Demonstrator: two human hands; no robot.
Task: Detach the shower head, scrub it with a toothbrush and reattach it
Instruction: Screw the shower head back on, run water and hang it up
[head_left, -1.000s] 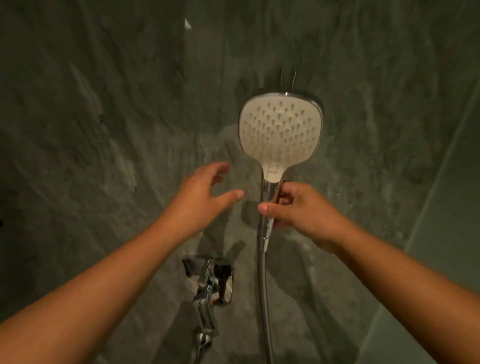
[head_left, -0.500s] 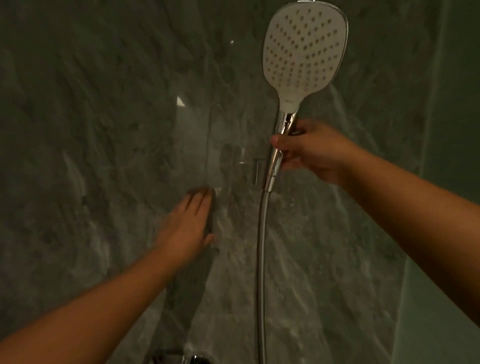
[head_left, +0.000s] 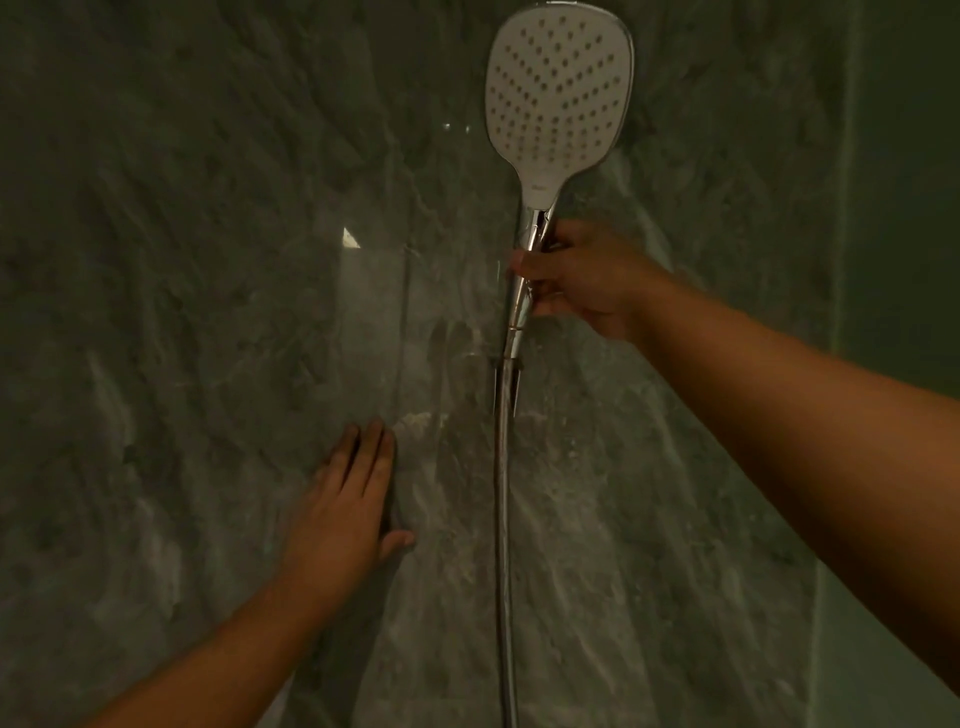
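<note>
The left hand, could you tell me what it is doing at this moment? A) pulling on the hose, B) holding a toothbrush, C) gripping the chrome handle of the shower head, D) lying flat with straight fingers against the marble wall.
D: the left hand lies with fingers straight on the marble wall, apart from the hose, while the right hand grips the handle of the shower head.

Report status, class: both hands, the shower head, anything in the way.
Right hand grips the shower head by its chrome handle, fingers curled round it. Left hand flat on the marble wall. Hose hangs straight below. Nothing blocking.
</note>
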